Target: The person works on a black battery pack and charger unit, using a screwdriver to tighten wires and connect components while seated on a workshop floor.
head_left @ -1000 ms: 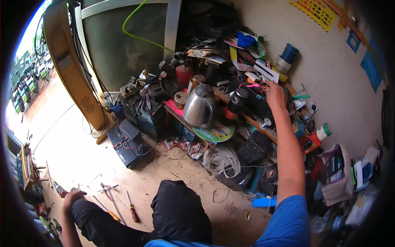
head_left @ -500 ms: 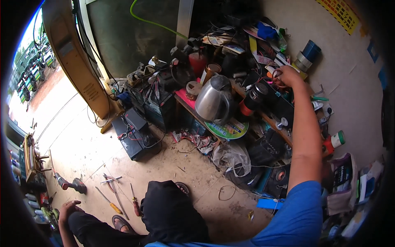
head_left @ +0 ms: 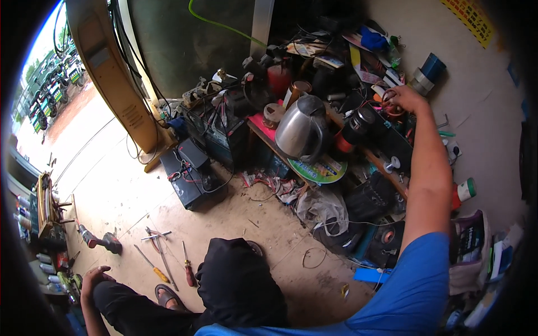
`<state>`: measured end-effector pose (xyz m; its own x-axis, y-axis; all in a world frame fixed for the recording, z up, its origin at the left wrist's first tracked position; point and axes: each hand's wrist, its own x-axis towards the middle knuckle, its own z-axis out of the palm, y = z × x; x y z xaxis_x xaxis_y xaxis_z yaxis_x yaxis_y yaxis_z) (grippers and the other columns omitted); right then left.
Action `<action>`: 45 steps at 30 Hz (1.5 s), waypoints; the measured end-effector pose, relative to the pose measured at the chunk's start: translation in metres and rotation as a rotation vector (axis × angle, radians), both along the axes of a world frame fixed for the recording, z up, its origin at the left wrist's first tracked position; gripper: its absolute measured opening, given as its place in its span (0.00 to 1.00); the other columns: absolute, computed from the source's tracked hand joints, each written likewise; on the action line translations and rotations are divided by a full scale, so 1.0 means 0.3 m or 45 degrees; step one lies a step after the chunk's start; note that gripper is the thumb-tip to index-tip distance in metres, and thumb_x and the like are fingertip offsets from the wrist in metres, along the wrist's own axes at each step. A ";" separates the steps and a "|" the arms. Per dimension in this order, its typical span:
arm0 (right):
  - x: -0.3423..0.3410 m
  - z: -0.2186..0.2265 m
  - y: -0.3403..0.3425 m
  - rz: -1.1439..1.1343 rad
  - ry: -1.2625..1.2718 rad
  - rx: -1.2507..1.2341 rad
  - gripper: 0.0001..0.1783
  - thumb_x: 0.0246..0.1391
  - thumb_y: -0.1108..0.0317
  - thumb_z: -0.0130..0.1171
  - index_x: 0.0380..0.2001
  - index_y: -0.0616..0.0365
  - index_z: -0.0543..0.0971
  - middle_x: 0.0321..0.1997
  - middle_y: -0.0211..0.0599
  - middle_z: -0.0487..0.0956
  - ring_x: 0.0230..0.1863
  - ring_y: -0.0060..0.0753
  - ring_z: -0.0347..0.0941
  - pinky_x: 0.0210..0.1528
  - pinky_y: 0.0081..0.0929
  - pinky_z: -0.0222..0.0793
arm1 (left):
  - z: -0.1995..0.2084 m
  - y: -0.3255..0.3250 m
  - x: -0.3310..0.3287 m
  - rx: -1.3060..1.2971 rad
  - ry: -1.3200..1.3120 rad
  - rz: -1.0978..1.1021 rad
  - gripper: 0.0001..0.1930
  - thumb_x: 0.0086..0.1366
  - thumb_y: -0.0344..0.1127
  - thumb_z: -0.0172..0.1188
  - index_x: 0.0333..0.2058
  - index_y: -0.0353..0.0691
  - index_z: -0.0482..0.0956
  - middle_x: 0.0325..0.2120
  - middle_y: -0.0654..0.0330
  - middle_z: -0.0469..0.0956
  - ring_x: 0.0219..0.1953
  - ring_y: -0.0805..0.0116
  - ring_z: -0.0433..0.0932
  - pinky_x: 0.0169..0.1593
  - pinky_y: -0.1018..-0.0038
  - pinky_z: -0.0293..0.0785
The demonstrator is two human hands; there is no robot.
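My right arm stretches far out over a cluttered low bench. At its end my right hand [head_left: 408, 99] has its fingers curled down among reddish wires [head_left: 386, 106] and small tools; what they grip is too small to make out. My left hand [head_left: 95, 278] rests by my left knee, fingers loosely stretched, holding nothing. Left of the right hand are a black cylindrical part [head_left: 361, 120] and a steel kettle [head_left: 297, 127] with a black handle. A blue-and-grey tape roll [head_left: 428, 73] stands beyond the hand.
On the floor lie a cordless drill [head_left: 101, 241], a yellow-handled screwdriver [head_left: 152, 265], a red-handled screwdriver [head_left: 188, 266] and a T-shaped tool [head_left: 157, 236]. A black battery box [head_left: 193, 176] sits before the yellow post [head_left: 106, 78]. A clear plastic bag [head_left: 322, 210] lies below the bench.
The view has shifted slightly, so everything appears moved a little to the right. My right hand stays at the same wires, its fingers bent a bit differently. My left hand keeps its place.
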<state>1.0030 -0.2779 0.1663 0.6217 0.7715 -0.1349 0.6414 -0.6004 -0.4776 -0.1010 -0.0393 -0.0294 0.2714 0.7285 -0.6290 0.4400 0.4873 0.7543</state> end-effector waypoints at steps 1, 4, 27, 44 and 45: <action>0.017 -0.018 0.011 0.007 0.019 -0.005 0.15 0.56 0.77 0.58 0.48 0.65 0.79 0.36 0.34 0.82 0.27 0.25 0.75 0.29 0.27 0.71 | 0.010 -0.010 -0.005 0.009 0.005 0.015 0.25 0.72 0.48 0.54 0.53 0.28 0.74 0.30 0.41 0.84 0.32 0.51 0.84 0.40 0.63 0.81; 0.027 -0.021 0.031 -0.056 0.080 -0.054 0.18 0.59 0.76 0.57 0.52 0.65 0.78 0.40 0.34 0.83 0.29 0.23 0.76 0.30 0.23 0.71 | 0.018 -0.032 -0.049 0.037 0.033 0.033 0.26 0.72 0.49 0.54 0.53 0.28 0.74 0.31 0.41 0.84 0.33 0.51 0.84 0.41 0.62 0.81; -0.404 -0.262 0.138 -0.451 -1.267 0.242 0.29 0.60 0.52 0.67 0.53 0.68 0.77 0.55 0.60 0.78 0.55 0.64 0.74 0.56 0.52 0.71 | 0.202 -0.069 0.080 0.026 0.050 -0.158 0.22 0.76 0.44 0.53 0.55 0.30 0.79 0.38 0.48 0.86 0.40 0.64 0.85 0.49 0.70 0.79; -2.117 -1.258 0.040 0.737 0.172 0.066 0.14 0.67 0.64 0.58 0.48 0.63 0.78 0.43 0.43 0.82 0.43 0.38 0.79 0.51 0.35 0.74 | 0.019 -0.690 -0.399 -0.304 -0.594 0.433 0.27 0.76 0.48 0.50 0.62 0.31 0.73 0.46 0.46 0.84 0.46 0.57 0.84 0.55 0.64 0.77; -2.144 -1.262 0.047 0.742 0.187 0.051 0.14 0.67 0.63 0.58 0.48 0.63 0.78 0.43 0.43 0.82 0.43 0.39 0.79 0.51 0.36 0.75 | 0.029 -0.689 -0.405 -0.381 -0.758 0.437 0.27 0.76 0.48 0.50 0.62 0.31 0.73 0.46 0.46 0.84 0.46 0.56 0.84 0.55 0.63 0.77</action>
<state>0.3598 -0.2639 -0.2123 0.0719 0.9859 -0.1511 0.7850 -0.1494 -0.6013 -0.2225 -0.2459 -0.0207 0.4162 0.6542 -0.6315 -0.2144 0.7455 0.6310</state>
